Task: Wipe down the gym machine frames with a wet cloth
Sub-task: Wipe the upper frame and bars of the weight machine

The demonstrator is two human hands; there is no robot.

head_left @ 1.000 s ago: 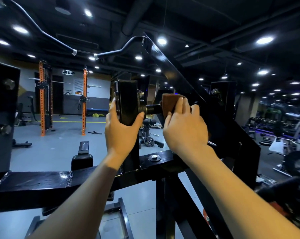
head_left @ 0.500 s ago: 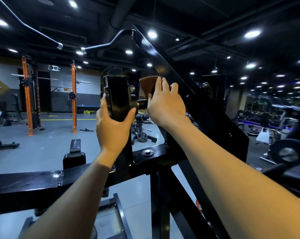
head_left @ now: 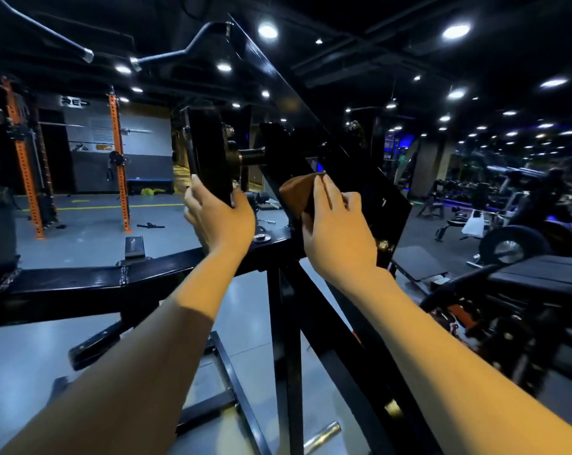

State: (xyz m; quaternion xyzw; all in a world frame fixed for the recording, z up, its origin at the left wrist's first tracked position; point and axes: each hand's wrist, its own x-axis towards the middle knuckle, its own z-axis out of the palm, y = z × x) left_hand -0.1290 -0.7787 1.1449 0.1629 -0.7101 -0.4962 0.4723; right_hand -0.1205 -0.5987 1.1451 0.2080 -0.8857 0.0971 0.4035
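Note:
A black gym machine frame [head_left: 278,77] rises in front of me, with a slanted beam running from upper middle down to the right. My right hand [head_left: 337,231] presses a brown cloth [head_left: 297,193] flat against the lower part of that slanted beam, fingers straight. My left hand [head_left: 217,218] grips the lower edge of a black upright plate [head_left: 207,152] on the frame, thumb on one side and fingers on the other. A threaded bolt [head_left: 251,156] joins the plate to the beam.
A black horizontal bar [head_left: 90,284] crosses at waist height on the left. Two orange rack posts [head_left: 118,159] stand far left on the grey floor. A padded bench [head_left: 540,274] and a weight plate [head_left: 511,247] sit to the right. Curved handle bars [head_left: 176,50] hang overhead.
My right hand has slid the cloth down the slanted beam, from beside the bolt to below it. My left hand keeps its hold on the upright plate.

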